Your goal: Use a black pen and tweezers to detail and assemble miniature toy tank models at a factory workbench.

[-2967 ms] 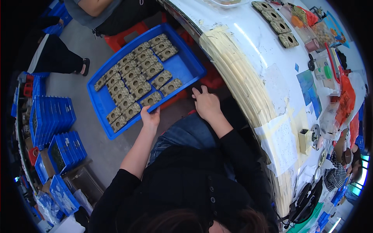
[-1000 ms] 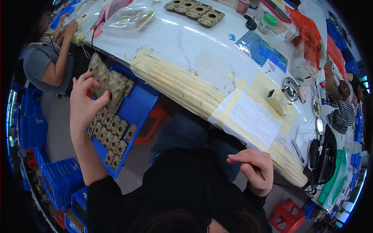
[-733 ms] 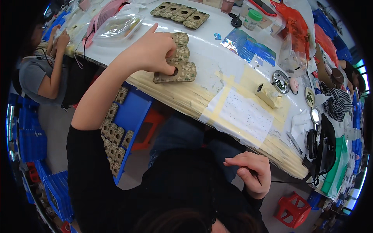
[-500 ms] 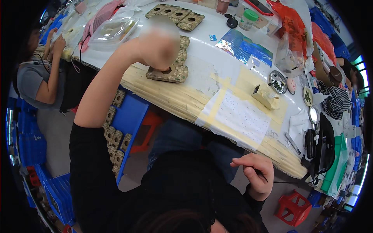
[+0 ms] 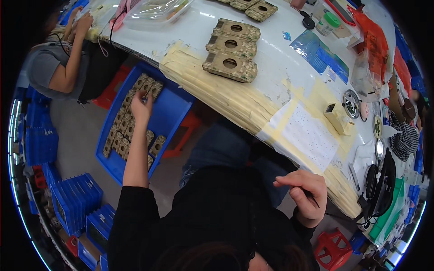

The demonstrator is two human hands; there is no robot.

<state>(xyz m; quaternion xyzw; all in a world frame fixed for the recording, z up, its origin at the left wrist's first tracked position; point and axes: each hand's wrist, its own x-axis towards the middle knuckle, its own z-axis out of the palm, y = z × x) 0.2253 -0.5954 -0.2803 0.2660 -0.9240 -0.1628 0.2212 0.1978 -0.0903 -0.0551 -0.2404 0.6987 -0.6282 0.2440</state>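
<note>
My left hand (image 5: 142,108) is down among the camouflage-patterned casings (image 5: 121,119) in a blue tray (image 5: 174,106), below the table edge at the left. Its thumb and fingertips are closed round the end of one casing near the tray's far side, partly hidden by the fingers. At the lower right, in front of my body, my right hand (image 5: 307,196) has its fingers curled round a thin dark stick-like tool (image 5: 313,199); the tool's kind cannot be made out. Three more casings, each with a round hole, lie in an overlapping row (image 5: 230,67) on the table.
Further casings (image 5: 261,10) lie at the table's far edge beside a clear plastic box (image 5: 156,13). A dotted white sheet (image 5: 305,135) is taped near the front edge. A small yellowish block (image 5: 339,118) and metal dish (image 5: 351,103) stand right. Another person (image 5: 58,67) sits at left.
My left hand has left the casing row on the table and moved down-left into the blue tray. The view has shifted left, showing more of the tray. My right hand keeps its pose.
</note>
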